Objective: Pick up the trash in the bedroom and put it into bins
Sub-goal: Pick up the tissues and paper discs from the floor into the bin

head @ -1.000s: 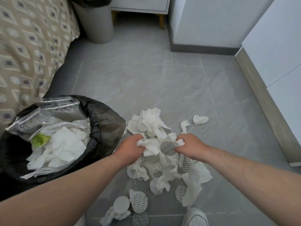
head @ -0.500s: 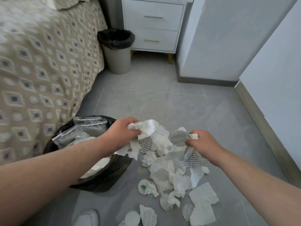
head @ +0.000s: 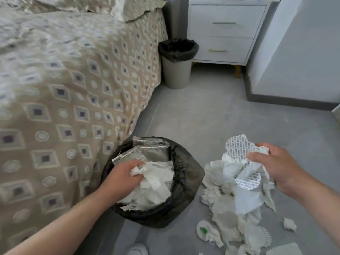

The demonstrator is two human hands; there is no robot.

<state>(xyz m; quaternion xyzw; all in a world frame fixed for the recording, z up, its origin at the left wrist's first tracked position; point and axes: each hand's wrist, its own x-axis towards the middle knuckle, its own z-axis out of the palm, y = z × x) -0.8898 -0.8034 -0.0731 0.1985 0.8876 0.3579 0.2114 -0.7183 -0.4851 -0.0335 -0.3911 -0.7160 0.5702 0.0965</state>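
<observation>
A black-lined bin [head: 185, 183] stands on the floor beside the bed, nearly full of white tissue and a silver foil pouch [head: 147, 150]. My left hand [head: 125, 173] is inside the bin's mouth, closed on a wad of white tissue [head: 137, 171]. My right hand [head: 272, 164] hovers to the right of the bin, gripping a bunch of tissues and round printed seal discs [head: 237, 150] that hang below it. A pile of loose tissue and discs [head: 231, 223] lies on the grey floor under that hand.
The patterned bed [head: 64, 100] fills the left side. A second bin [head: 176, 63] with a black liner stands further off by the white nightstand [head: 226, 32]. A white wall and cabinet edge run along the right. My shoe tip [head: 138, 251] shows at the bottom.
Both hands lifted trash from the floor pile. The left hand moved left and down into the bin with its wad. The right hand rose to the right, and the view tilted up.
</observation>
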